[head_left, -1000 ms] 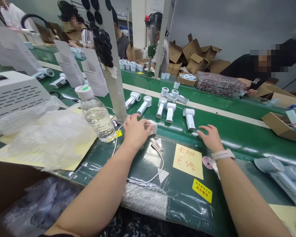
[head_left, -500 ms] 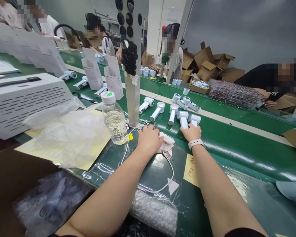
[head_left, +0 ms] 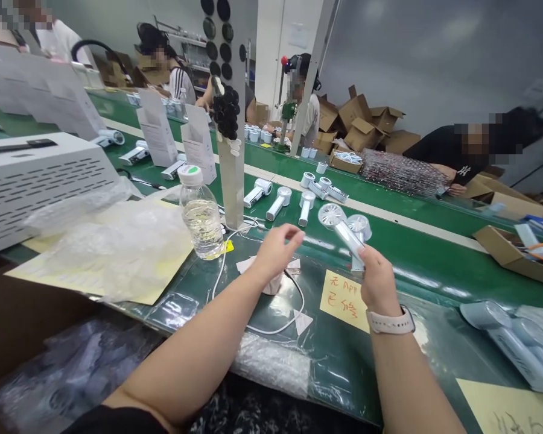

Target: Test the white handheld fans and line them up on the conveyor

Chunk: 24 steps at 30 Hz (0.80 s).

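Right hand (head_left: 380, 280) grips a white handheld fan (head_left: 345, 232) by the handle end, round head up, over the near edge of the belt. Second fan (head_left: 360, 226) right behind it; looks like it may be in the same grip, can't be sure. Left hand (head_left: 278, 246): thumb and fingers slightly apart, above the table near the white cable (head_left: 302, 295).

Containers: capped bottle (head_left: 202, 226) upright, clear liquid inside. Open carton (head_left: 509, 258) at right holds a pale piece and orange cable. Small carton (head_left: 345, 166) across the belt is full of pale cables. Two white boxes (head_left: 157, 135) stand open-topped; contents not visible.

Surface: green table (head_left: 339, 361) under clear film, yellow note (head_left: 337, 296) with red handwriting. Green belt (head_left: 434, 265) beyond carries more fans. Several co-workers across it, brown cartons piled by the wall.

Hard to read: crumpled cloth (head_left: 272, 286) partly behind the left forearm; plastic bags (head_left: 76, 367) lower left in shadow; bagged devices (head_left: 511, 343) cut off at right.
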Available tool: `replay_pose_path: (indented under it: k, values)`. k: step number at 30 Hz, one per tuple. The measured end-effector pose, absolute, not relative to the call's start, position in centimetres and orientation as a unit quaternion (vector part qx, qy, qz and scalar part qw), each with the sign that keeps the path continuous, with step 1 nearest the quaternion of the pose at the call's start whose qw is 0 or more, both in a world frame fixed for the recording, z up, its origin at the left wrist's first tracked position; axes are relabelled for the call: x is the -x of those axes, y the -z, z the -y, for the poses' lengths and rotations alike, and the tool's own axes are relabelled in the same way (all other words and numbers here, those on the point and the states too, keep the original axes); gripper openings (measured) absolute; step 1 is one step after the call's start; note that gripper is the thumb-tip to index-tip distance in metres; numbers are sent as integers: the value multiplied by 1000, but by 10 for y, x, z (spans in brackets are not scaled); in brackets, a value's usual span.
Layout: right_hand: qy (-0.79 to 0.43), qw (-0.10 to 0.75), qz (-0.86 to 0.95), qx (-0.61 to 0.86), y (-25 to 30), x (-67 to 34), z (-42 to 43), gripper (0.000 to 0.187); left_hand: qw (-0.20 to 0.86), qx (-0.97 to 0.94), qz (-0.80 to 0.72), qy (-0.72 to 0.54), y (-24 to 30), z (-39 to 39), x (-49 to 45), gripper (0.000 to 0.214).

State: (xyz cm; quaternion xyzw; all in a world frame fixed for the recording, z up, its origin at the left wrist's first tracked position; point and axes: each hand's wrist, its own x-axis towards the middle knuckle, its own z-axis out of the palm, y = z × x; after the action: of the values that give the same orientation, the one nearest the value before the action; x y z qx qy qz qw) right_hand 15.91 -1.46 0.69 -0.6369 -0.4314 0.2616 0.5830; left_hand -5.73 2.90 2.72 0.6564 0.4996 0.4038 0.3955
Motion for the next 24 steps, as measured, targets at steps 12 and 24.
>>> replay_pose_path:
  k: [12,24]
  values:
    - [-150,408,705,560,6,-96,20,34,766,-227,-274,-536,-14,-29,27,42]
    - [-128,407,738,522,21,-100,-15,68,777,-180,-320,-511,-13,-40,35,46]
